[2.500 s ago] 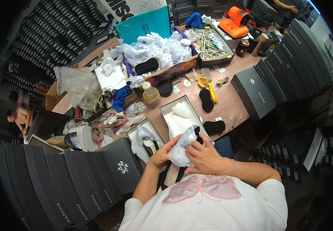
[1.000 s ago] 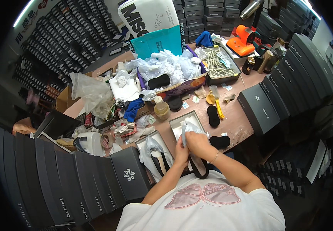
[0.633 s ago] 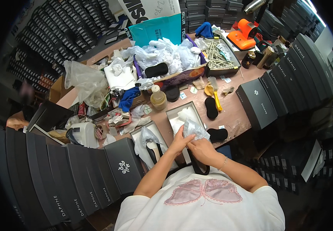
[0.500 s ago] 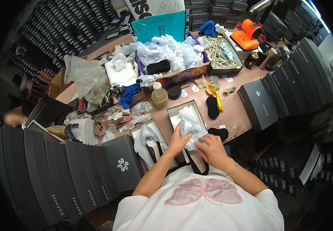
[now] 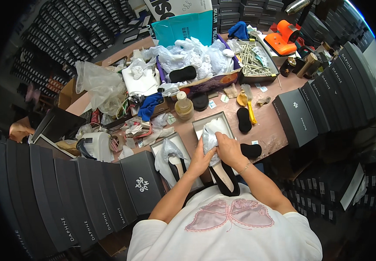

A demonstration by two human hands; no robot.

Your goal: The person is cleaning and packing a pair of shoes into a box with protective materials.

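A black shoe with a pale insole lies toward me, its front end wrapped in a thin whitish plastic bag. My left hand grips the wrapped part from the left. On its right side, my right hand has its fingers closed on the bag. Beneath and beyond the hands is an open shoebox with white paper inside. To the left, a second open box holds another black shoe, partly covered by a similar bag.
Dark shoeboxes stand in rows at left and right. Beyond the work lie a bottle, black pads, a yellow-handled brush, a bin of crumpled plastic and a tray of sticks. Another person's hand shows at far left.
My right hand has moved up and left onto the wrapped end of the shoe, closer to my left hand. More of the shoe's open heel end now shows. The other person's hand is clearer.
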